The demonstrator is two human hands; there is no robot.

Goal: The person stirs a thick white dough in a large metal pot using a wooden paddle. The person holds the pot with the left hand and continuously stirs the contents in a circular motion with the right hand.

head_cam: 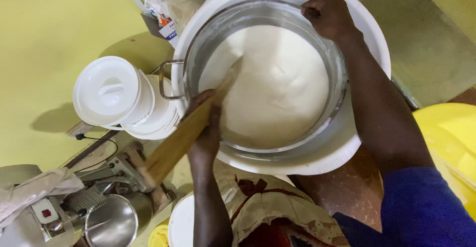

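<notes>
A large metal pot [337,78] full of thick white batter [277,88] stands on a round white lid or tub [367,33]. My left hand [206,138] grips a long wooden paddle [173,148] at the pot's near left rim; the paddle's tip dips into the batter. My right hand [328,15] holds the pot's far right rim, with the forearm lying across the right side of the pot.
A white lidded bucket [111,93] stands left of the pot, beside the pot's metal handle [167,81]. Metal bowls and kitchen gear [111,219] lie at lower left. A yellow container [453,143] sits at the right edge. Packages [166,9] rest at the back.
</notes>
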